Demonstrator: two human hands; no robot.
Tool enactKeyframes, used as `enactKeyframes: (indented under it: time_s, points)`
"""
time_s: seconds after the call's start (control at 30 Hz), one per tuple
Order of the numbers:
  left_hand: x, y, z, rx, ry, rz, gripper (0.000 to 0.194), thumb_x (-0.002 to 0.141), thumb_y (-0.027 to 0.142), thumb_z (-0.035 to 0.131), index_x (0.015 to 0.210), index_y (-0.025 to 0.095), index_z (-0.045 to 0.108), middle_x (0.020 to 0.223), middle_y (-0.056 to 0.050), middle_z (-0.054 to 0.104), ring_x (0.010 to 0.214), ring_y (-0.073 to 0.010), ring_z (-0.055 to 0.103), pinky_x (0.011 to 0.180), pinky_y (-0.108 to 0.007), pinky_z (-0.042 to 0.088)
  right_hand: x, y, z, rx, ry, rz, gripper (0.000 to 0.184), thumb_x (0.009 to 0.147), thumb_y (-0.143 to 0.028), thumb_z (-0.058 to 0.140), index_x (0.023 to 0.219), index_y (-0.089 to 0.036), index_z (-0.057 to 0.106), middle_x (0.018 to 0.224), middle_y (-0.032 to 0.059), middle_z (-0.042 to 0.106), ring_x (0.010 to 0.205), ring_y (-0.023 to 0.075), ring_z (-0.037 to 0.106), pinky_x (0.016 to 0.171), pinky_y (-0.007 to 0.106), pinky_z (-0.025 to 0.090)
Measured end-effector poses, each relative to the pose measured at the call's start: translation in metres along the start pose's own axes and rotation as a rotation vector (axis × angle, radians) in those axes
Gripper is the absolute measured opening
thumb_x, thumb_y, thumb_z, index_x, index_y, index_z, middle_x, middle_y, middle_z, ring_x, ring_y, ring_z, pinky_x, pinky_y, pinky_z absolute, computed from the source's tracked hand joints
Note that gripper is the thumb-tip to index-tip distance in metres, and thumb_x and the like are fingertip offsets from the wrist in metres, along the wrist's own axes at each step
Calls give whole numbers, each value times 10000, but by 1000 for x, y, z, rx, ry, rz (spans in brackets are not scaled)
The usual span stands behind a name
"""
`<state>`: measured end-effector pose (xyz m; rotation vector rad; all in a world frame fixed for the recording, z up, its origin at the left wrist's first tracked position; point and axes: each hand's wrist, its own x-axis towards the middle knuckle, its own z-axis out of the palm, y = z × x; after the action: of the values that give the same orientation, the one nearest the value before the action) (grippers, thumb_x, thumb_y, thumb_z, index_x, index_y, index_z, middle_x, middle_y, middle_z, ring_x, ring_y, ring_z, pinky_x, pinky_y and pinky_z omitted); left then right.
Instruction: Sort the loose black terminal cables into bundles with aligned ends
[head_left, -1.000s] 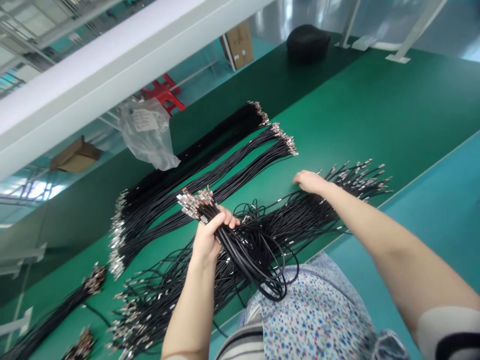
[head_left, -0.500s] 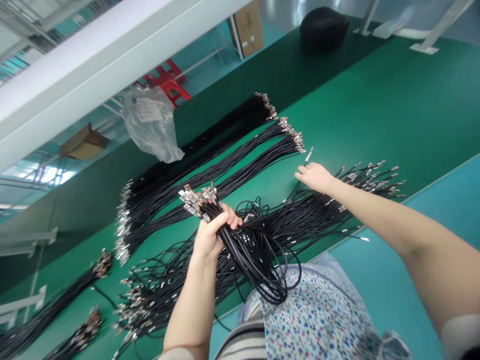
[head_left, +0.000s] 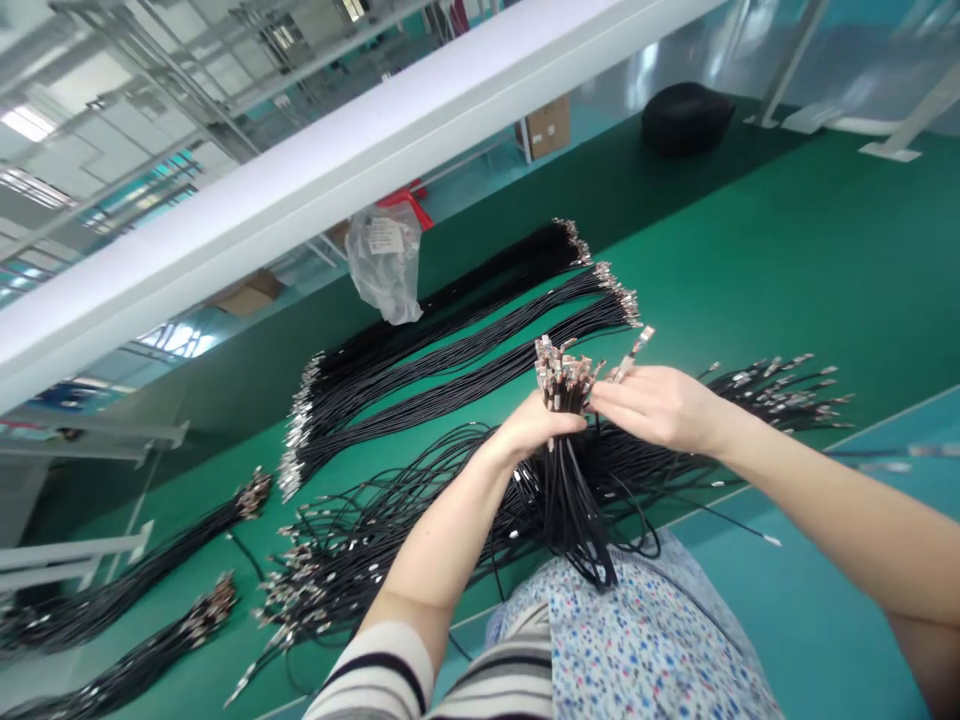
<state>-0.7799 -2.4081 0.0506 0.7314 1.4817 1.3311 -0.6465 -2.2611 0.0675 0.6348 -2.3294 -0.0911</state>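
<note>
My left hand (head_left: 541, 425) is wrapped round a bundle of black cables (head_left: 574, 500), just below their clustered metal-and-copper ends. The bundle's lower part hangs in loops in front of the apron (head_left: 645, 640). Close against it on the right, my right hand (head_left: 652, 405) pinches a single cable (head_left: 634, 355) near its end, with the pale tip pointing up past the fingers. Beneath both hands lies a loose, tangled pile of black cables (head_left: 420, 510) along the table's near edge, its ends fanned out at both sides.
Straight rows of black cables (head_left: 465, 345) lie across the green table (head_left: 787, 250). A clear plastic bag (head_left: 386, 265) with a label sits at their far side. Two more bundles (head_left: 180, 535) lie at left. A white beam (head_left: 337, 160) crosses above; a black round object (head_left: 686, 118) stands far back.
My right hand has come in from the right, bringing a cable to the bundle. My left hand has moved right and turned the bundle more upright. The view has shifted slightly.
</note>
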Motion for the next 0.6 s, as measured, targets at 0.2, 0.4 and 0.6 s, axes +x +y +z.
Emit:
enactKeyframes:
  time_s: [0.2,0.4,0.6]
  points:
    - [25,-22,-5,-149,223,-65,149,523,132,646,554,114,502,485,3,516,472,-112,507,581,-287,447,-34,-4,31,0,128,442,191,833,-103,443,868,-150,625,974,117,547,894,185,527,718,322,484]
    - [10,-27,-10,-347,246,44,153,566,135,650,640,111,518,544,10,532,502,-83,513,538,-207,408,-2,-32,77,299,62,499,155,768,-76,447,728,-150,577,952,102,523,925,200,497,797,369,456]
    - [-17,-25,-34,-361,242,47,205,596,151,664,774,103,574,601,-13,585,573,-113,567,591,-224,447,27,-47,106,535,204,567,144,802,-72,388,850,-141,505,1238,146,428,1146,189,420,925,370,418]
